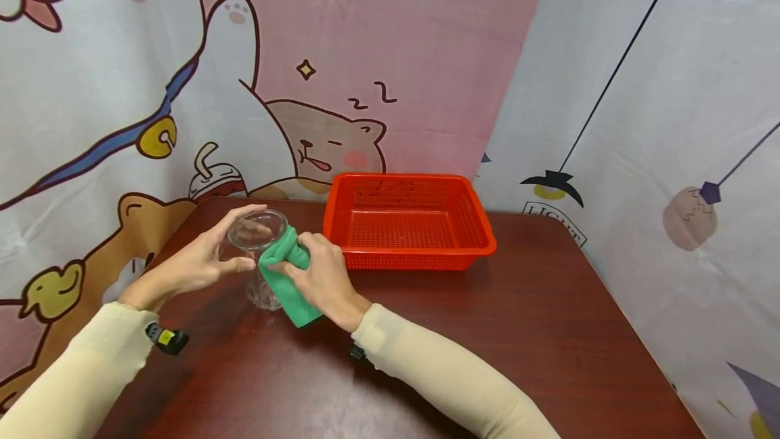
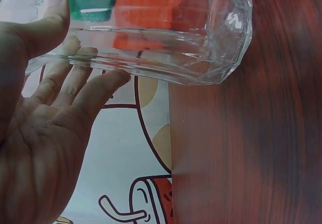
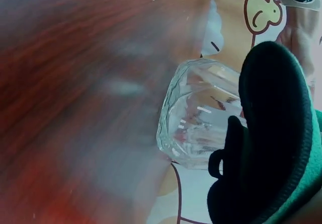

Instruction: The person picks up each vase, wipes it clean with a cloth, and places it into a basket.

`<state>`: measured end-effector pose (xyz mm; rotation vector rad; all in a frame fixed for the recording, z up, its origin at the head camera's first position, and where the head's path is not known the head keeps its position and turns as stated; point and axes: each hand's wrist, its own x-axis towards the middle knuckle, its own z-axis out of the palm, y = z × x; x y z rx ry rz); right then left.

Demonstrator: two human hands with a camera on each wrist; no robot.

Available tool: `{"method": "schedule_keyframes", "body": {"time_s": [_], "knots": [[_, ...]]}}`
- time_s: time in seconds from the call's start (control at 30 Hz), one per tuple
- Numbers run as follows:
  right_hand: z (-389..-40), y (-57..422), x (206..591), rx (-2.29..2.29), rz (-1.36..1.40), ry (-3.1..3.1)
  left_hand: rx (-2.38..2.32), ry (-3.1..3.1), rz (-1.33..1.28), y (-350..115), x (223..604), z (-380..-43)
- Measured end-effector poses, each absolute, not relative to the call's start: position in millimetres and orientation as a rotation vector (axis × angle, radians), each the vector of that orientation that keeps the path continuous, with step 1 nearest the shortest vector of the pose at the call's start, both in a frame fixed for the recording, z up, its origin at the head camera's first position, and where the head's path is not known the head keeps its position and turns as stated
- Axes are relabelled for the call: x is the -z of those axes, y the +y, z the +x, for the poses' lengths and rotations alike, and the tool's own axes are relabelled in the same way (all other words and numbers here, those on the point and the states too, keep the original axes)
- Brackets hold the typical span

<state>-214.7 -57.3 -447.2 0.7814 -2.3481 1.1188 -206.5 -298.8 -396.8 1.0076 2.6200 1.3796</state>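
Note:
A clear glass jar (image 1: 263, 290) with a round rim and faceted sides stands upright in the head view. My left hand (image 1: 204, 254) holds it near the top, thumb on the near side and fingers round the far side; the left wrist view shows the thumb and fingertips against the glass jar (image 2: 166, 58). My right hand (image 1: 326, 276) grips a green cloth (image 1: 295, 297) at the jar's rim, and part of the cloth hangs down beside the glass. The cloth (image 3: 274, 128) looks dark in the right wrist view and hides the jar's upper part.
A red perforated plastic basket (image 1: 414, 259) sits at the back of the dark brown table (image 1: 518, 337), to the right of the jar. Cartoon-printed sheets (image 1: 414, 53) hang behind and beside the table.

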Motion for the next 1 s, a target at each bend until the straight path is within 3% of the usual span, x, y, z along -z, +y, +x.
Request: {"method": "schedule_keyframes", "body": {"time_s": [0.3, 1.0], "knots": [[-212.5, -51.8, 448.5, -0.982, 0.788, -2.543, -1.338, 2.663, 1.015, -308.7, 413.2, -221.5], [-206.4, -43.3, 467.7, -0.660, 0.835, -2.813, -1.375, 2.637, 1.008, -309.1, 418.1, -220.3]]}}
